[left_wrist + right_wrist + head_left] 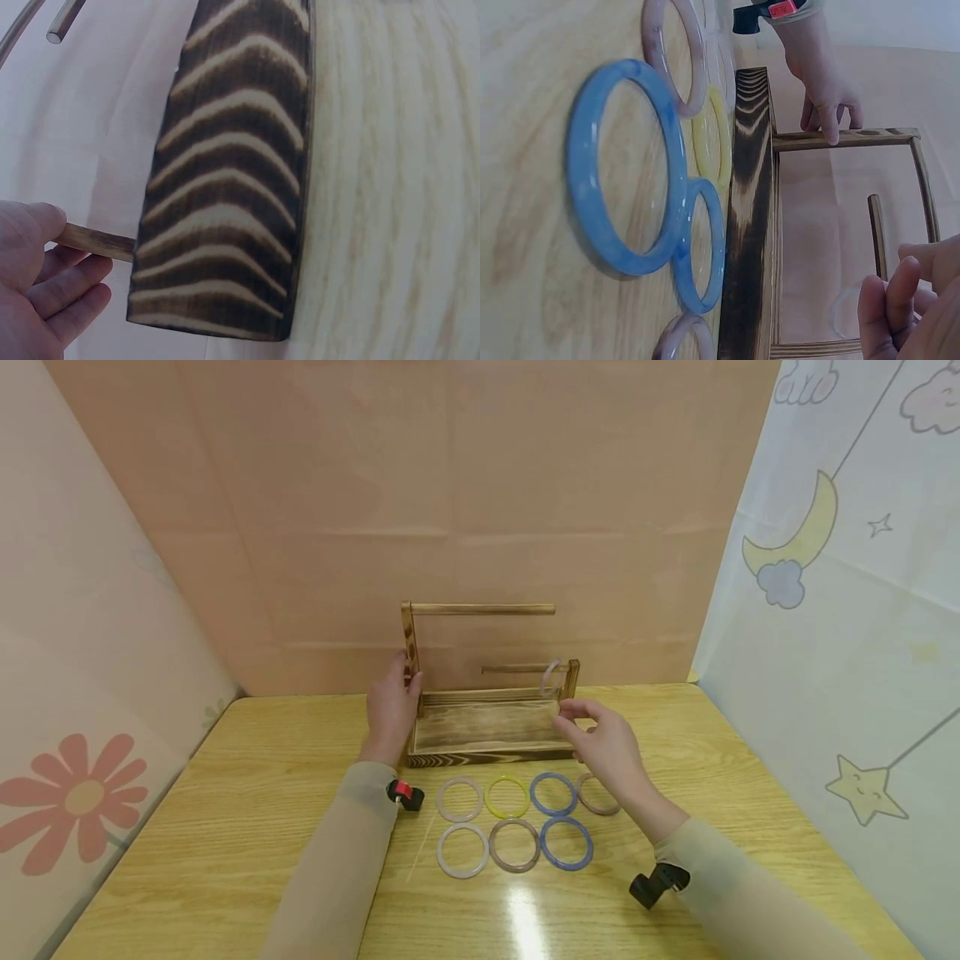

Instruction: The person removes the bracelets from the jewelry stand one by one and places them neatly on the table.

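Note:
A dark-grained wooden rack [491, 758] has a tray base, a tall left post with a long upper rod, and a short right post with a lower rod. My left hand [392, 706] grips the left post [97, 241] between thumb and fingers. On the lower rod [510, 669] hangs a pale translucent bangle [550, 678]. My right hand [603, 743] is just in front of the tray's right end, its fingers loosely bent with nothing visible between them. In the right wrist view the fingers [900, 300] partly cover the lower rod and stand near the hanging bangle [838, 311].
Several bangles lie in two rows before the rack, among them a yellow bangle [507, 797], blue bangles [567, 867], a white bangle [462, 874] and brownish bangles [514, 868]. A thin pale stick [422, 847] lies left of them. An orange-pink backdrop [480, 510] stands behind the table [247, 777].

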`<state>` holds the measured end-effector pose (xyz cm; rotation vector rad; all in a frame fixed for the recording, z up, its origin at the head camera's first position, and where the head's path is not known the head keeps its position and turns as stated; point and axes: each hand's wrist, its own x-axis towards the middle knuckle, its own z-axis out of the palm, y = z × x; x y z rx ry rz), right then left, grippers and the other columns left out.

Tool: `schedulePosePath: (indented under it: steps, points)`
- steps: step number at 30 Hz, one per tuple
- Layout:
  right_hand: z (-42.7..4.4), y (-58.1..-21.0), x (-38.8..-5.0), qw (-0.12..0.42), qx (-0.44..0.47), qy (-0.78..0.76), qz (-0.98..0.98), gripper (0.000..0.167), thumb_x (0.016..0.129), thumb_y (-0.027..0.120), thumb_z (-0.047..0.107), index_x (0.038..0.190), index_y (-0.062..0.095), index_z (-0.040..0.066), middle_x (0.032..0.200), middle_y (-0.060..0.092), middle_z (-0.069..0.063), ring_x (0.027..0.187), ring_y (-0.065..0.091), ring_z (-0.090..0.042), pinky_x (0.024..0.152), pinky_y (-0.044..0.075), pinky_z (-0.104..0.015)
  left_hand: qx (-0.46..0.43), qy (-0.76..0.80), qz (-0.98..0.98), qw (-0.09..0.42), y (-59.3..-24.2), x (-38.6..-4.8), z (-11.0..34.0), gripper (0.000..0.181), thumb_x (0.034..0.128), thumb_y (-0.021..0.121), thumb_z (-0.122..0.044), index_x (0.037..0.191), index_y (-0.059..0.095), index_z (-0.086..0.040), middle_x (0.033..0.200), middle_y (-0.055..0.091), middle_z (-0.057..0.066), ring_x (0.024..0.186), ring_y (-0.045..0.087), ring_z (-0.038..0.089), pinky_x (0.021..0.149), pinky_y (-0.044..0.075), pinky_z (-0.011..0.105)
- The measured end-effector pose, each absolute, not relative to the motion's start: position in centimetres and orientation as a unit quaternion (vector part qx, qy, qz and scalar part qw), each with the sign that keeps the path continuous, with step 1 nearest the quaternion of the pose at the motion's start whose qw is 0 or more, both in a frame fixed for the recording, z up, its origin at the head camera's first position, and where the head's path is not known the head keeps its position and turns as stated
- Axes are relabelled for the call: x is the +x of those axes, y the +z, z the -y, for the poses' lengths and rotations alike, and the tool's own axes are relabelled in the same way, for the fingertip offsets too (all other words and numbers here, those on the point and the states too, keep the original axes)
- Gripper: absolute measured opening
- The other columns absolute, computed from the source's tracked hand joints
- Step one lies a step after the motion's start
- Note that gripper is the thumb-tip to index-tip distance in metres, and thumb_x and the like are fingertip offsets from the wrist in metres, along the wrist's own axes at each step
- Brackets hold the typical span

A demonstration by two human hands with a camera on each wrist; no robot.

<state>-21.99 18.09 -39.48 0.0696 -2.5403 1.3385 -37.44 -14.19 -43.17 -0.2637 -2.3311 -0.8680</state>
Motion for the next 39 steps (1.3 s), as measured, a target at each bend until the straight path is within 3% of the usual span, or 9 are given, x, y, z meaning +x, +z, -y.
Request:
schedulePosePath:
  steps: [6, 10, 17, 24, 33, 39]
  points:
    - [-17.9, -39.4, -23.5, 0.157, 0.017, 0.464, 0.871, 0.042, 0.108, 0.075, 0.035, 0.142, 0.072, 0.011, 0.136, 0.073, -0.009, 0.059, 0.067, -0.031, 0.05, 0.05, -0.03, -0.106, -0.329, 0.884, 0.314, -43.1, -37.3, 14.1, 0.04, 0.1079, 0.075, -0.015, 0.142, 0.061, 0.001, 0.113, 0.078, 0.024, 0.089, 0.079, 0.042, 0.073, 0.062, 0.058]
    - [-17.7, -39.4, -24.4, 0.159, 0.01, 0.471, 0.868, 0.043, 0.109, 0.075, 0.032, 0.144, 0.071, 0.009, 0.139, 0.071, -0.011, 0.067, 0.072, -0.039, 0.051, 0.053, -0.029, -0.106, -0.331, 0.885, 0.31, -43.1, -37.2, 14.0, 0.038, 0.1085, 0.074, -0.016, 0.14, 0.062, 0.0, 0.114, 0.078, 0.024, 0.09, 0.079, 0.042, 0.074, 0.063, 0.058]
    - [-17.4, -39.3, -25.5, 0.147, -0.008, 0.487, 0.861, 0.045, 0.109, 0.074, 0.038, 0.144, 0.07, 0.01, 0.142, 0.069, -0.01, 0.071, 0.075, -0.02, 0.065, 0.065, -0.04, -0.102, -0.329, 0.888, 0.305, -43.1, -37.2, 14.0, 0.036, 0.1093, 0.073, -0.017, 0.14, 0.062, -0.002, 0.113, 0.079, 0.023, 0.085, 0.078, 0.042, 0.072, 0.062, 0.058]
    - [-17.2, -39.5, -26.5, 0.145, -0.02, 0.497, 0.855, 0.042, 0.109, 0.074, 0.036, 0.144, 0.071, 0.014, 0.141, 0.069, -0.009, 0.058, 0.068, -0.017, 0.052, 0.05, -0.026, -0.1, -0.332, 0.886, 0.307, -43.3, -37.2, 14.0, 0.037, 0.1087, 0.074, -0.017, 0.14, 0.062, -0.002, 0.114, 0.079, 0.023, 0.088, 0.078, 0.044, 0.075, 0.062, 0.06]
    - [-16.7, -39.6, -27.7, 0.147, -0.029, 0.502, 0.852, 0.039, 0.109, 0.075, 0.032, 0.143, 0.072, 0.014, 0.139, 0.071, -0.009, 0.056, 0.066, -0.015, 0.055, 0.055, -0.027, -0.104, -0.335, 0.882, 0.315, -43.3, -37.2, 14.1, 0.034, 0.1076, 0.075, -0.016, 0.136, 0.063, -0.002, 0.114, 0.079, 0.022, 0.095, 0.079, 0.042, 0.078, 0.062, 0.06]
    - [-16.5, -39.8, -28.3, 0.148, -0.037, 0.5, 0.852, 0.038, 0.108, 0.075, 0.033, 0.141, 0.072, 0.013, 0.137, 0.072, -0.01, 0.055, 0.066, -0.015, 0.051, 0.049, -0.024, -0.105, -0.337, 0.881, 0.314, -43.3, -37.1, 14.1, 0.031, 0.1078, 0.075, -0.016, 0.134, 0.063, -0.003, 0.114, 0.079, 0.022, 0.096, 0.079, 0.042, 0.078, 0.062, 0.06]
